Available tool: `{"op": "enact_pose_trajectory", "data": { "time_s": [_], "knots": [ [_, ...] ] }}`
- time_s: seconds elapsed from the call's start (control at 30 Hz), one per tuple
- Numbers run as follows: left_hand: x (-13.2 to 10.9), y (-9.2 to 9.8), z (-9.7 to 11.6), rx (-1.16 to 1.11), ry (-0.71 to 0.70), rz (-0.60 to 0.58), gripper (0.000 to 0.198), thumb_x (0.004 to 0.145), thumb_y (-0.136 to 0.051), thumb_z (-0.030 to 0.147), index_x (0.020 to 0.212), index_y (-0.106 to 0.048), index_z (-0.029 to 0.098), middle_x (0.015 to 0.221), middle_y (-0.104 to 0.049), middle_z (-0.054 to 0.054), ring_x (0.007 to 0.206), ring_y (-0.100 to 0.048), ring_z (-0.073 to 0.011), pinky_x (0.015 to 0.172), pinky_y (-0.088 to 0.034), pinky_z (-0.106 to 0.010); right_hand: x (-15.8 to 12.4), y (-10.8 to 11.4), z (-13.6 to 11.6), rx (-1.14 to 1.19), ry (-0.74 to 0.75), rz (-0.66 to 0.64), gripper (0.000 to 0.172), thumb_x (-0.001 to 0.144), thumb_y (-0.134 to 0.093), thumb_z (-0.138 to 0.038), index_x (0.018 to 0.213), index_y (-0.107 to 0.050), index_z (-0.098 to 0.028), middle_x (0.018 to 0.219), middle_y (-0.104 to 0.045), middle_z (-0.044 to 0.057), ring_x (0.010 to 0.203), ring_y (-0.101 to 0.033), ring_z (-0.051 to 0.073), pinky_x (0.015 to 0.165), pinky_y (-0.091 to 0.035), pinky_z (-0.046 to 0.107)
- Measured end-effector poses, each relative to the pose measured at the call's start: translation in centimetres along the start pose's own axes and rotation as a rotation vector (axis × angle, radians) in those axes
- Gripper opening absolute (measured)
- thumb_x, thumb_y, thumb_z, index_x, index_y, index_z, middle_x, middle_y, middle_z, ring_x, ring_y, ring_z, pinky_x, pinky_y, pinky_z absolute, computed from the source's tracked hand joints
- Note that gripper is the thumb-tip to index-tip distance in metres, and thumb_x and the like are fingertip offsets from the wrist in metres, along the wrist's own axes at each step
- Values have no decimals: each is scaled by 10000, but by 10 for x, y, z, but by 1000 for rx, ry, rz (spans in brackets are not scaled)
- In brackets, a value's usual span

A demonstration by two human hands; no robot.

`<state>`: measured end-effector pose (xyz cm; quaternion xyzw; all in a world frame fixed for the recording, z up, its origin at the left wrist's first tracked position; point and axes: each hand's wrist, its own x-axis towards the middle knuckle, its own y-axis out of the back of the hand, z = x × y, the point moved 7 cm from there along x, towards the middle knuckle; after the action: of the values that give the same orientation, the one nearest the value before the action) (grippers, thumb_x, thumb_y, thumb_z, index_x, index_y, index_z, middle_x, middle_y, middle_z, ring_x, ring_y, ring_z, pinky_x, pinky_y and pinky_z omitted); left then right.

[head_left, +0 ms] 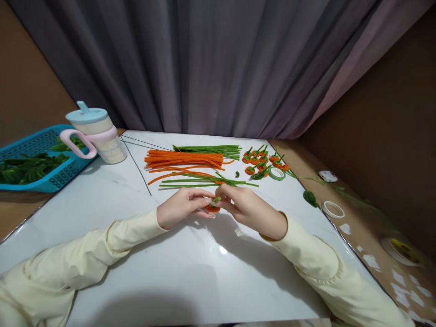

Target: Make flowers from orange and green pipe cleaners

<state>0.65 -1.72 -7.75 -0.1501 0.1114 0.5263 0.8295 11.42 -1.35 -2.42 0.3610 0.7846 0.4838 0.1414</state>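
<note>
My left hand (185, 206) is closed, its thumb and fingers gripping a small orange pipe-cleaner piece with a green top (213, 207), shaped like a little pumpkin or persimmon. From the other side, the bent fingers of my right hand (243, 206) pinch at the green top. The fingers partly cover the piece, which is held just above the white table (190, 281). Right behind the hands lie loose green pipe cleaners (184, 183). Beyond them is a thick bundle of orange pipe cleaners (184, 159), and a green bundle (207, 149) lies furthest back.
Several similar orange-and-green pieces (260, 159) cluster at the back right beside a green tape roll (276, 173). A lidded cup (109, 145) and a blue basket (51, 184) of green items stand left. White tape (333, 210) and paper scraps (371, 261) lie along the right side.
</note>
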Motion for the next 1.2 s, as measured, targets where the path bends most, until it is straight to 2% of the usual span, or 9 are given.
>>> {"op": "enact_pose_trajectory", "data": {
  "time_s": [0.17,0.3,0.37,0.43,0.6,0.73,0.9,1.1,1.2],
  "knots": [
    [-2,0,9,279,-194,43,230,829,-509,227,984,-645,126,896,-701,-53,752,-672,-153,719,-537,-267,-4,-6,-10,-213,-2,-8,37,914,-454,-164,932,-484,-153,876,-617,65,688,-554,152,553,-323,231],
    [-9,2,22,665,-442,210,215,822,-507,255,934,-669,167,846,-693,-39,707,-654,-163,663,-523,-251,-5,-10,-8,-383,-86,-16,78,898,-462,-151,905,-540,-154,851,-620,65,681,-557,166,534,-268,253],
    [-14,-1,26,832,-580,267,239,833,-492,255,974,-667,176,851,-687,-52,726,-638,-170,670,-521,-259,-4,-13,-5,-346,-122,-37,111,896,-456,-163,854,-559,-157,783,-617,50,626,-537,147,536,-267,252],
    [-19,-7,25,971,-687,266,288,859,-449,251,1053,-644,164,863,-679,-73,755,-629,-181,709,-524,-290,-4,-17,-2,-259,-149,-70,122,879,-472,-170,804,-567,-153,723,-609,40,585,-513,128,538,-280,239],
    [-24,-21,17,1227,-773,216,366,905,-352,231,1137,-600,96,953,-670,-148,880,-635,-240,771,-537,-367,-2,-17,2,-80,-203,-113,150,826,-496,-124,716,-599,-137,602,-589,27,509,-464,104,518,-291,213],
    [-26,-23,20,1258,-771,240,349,897,-368,245,1085,-632,114,901,-676,-142,850,-642,-233,763,-551,-361,1,-14,-4,-4,-105,-118,235,744,-457,-5,650,-626,-139,539,-577,6,476,-440,93,521,-289,205],
    [-31,-24,26,1172,-811,194,311,871,-404,230,1058,-633,134,887,-675,-117,827,-636,-209,762,-549,-343,0,-10,-6,-135,-22,-17,239,638,-447,19,552,-599,-144,514,-563,19,465,-392,100,513,-264,221],
    [-25,-18,23,985,-799,153,276,852,-443,193,1043,-636,150,903,-672,-98,757,-619,-173,699,-523,-285,-1,-17,-2,-263,-109,-27,239,635,-460,-19,657,-655,-155,607,-635,61,516,-478,126,531,-262,232],
    [-17,-14,22,923,-733,128,268,850,-458,200,1028,-648,137,899,-677,-89,742,-617,-154,664,-523,-244,2,-18,4,-272,-160,-55,220,673,-475,-51,655,-665,-160,597,-631,64,525,-493,134,527,-265,238]
  ]
}}
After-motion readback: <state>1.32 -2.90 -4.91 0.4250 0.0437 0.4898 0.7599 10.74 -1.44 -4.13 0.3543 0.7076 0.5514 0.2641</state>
